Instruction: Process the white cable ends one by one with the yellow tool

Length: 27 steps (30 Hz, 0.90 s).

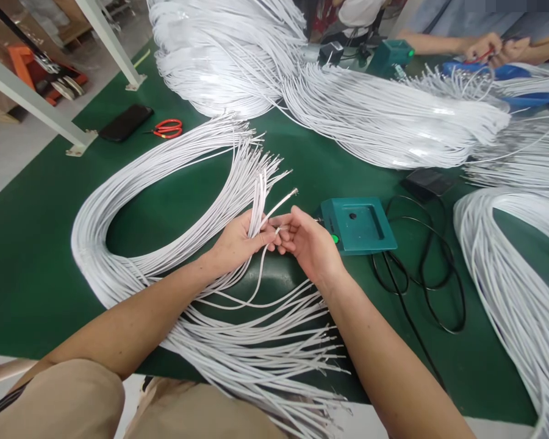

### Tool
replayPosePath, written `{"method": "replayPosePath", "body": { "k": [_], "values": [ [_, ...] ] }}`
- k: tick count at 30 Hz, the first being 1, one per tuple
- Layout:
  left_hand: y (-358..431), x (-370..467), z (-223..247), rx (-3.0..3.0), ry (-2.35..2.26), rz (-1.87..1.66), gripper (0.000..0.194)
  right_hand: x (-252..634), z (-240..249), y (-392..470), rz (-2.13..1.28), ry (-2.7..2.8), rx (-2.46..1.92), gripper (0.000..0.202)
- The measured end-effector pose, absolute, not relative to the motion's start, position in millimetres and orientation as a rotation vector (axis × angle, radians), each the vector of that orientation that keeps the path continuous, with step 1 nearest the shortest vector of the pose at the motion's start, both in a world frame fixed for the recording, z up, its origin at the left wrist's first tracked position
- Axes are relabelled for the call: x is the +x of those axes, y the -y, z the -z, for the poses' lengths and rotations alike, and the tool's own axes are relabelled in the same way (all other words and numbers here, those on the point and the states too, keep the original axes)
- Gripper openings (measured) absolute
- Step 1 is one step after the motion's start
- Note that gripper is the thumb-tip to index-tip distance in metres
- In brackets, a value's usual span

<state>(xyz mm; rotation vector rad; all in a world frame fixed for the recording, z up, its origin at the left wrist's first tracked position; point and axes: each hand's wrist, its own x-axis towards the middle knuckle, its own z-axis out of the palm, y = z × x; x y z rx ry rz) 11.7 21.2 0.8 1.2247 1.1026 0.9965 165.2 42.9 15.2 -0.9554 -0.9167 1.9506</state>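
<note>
My left hand (240,241) is closed around a few white cables (257,204), whose ends stick up past the thumb. One cable end points up and to the right and looks frayed at the tip. Close against it, my right hand (313,244) pinches a single white cable (261,271) near its end; the fingertips of both hands nearly meet there. Under and around my forearms lies a large looped bundle of white cables (89,231), its loose ends fanned out on the green table (32,262). Just right of my right hand stands a teal device (343,235) with a lit green button.
Black cords (439,286) coil right of the device. Red-handled snips (168,128) and a black phone (126,122) lie at the back left. Big cable bundles (393,116) fill the back, another bundle (494,262) the right. Across the table a co-worker's hands (496,49) hold a red-handled tool.
</note>
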Motion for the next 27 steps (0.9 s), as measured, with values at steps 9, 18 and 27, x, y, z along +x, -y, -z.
{"method": "replayPosePath", "body": {
  "k": [9,18,27],
  "values": [
    [-21.0,12.0,-2.7,1.206,-1.083,-0.99,0.016,167.7,-12.1,-43.3,-2.058,0.936,-0.887,0.042],
    [-22.1,7.4,2.1,1.196,-1.065,-1.039,0.018,170.5,-11.6,-44.5,-2.134,0.796,-0.831,0.027],
    [-22.5,9.1,1.5,1.08,-0.977,-1.04,0.051,166.9,-15.2,-40.9,-1.827,0.93,-0.988,0.022]
  ]
}}
